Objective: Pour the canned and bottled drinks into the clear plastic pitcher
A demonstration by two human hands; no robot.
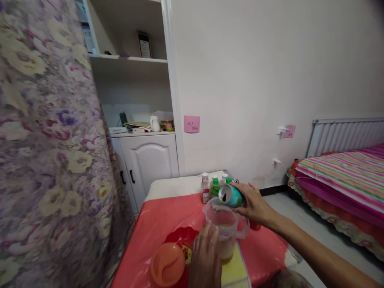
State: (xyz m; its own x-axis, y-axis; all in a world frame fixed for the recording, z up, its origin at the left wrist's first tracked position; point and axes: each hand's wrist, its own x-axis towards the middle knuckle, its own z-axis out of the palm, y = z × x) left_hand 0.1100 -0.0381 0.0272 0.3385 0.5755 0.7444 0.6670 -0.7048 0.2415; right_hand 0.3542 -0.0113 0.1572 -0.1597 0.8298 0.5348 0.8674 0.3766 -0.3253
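My right hand (253,204) is wrapped round a teal drink can (235,196), tilted so that its opened top points left and down over the mouth of a translucent plastic pitcher (226,232). A little pale liquid shows at the bottom of the pitcher, whose handle is on its right side. My left hand (205,252) lies against the pitcher's near left side, fingers stretched out and close together; its thumb is hidden. Just left of this hand, an orange round lid or bowl (168,264) sits on a scalloped red tray (180,236).
Several small bottles with white and green caps (215,188) stand behind the pitcher on the red-covered table (162,212). A yellow sheet (235,272) lies under the pitcher. A floral curtain (54,140) hangs at left, a white cabinet (151,160) behind, and a bed (345,168) at right.
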